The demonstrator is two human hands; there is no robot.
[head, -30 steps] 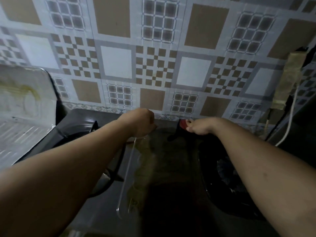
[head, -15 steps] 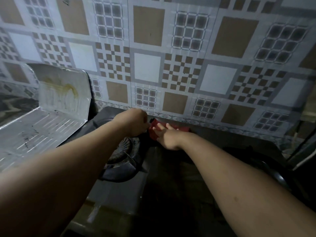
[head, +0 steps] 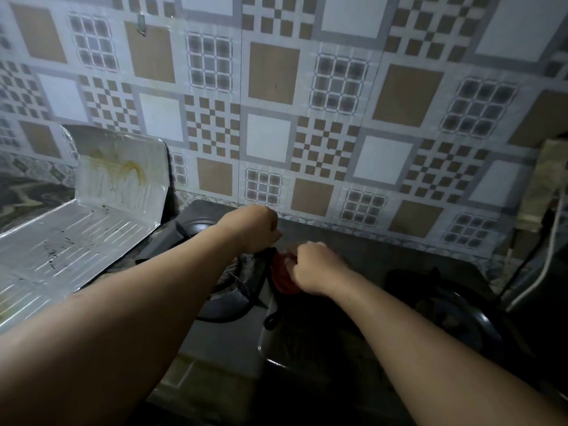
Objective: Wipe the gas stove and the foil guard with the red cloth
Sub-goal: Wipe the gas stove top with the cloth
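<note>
Now: right hand curled round the red cloth, bunched on the gas stove top beside the left burner. Left hand clenched just above; what it grips, cannot tell. Foil guard stands left of stove, stained yellow, against the tiled wall.

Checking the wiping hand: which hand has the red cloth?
The right hand: its curled fingers hold the red cloth on the stove. The left hand shows no red; it grips a dark burner grate.
</note>
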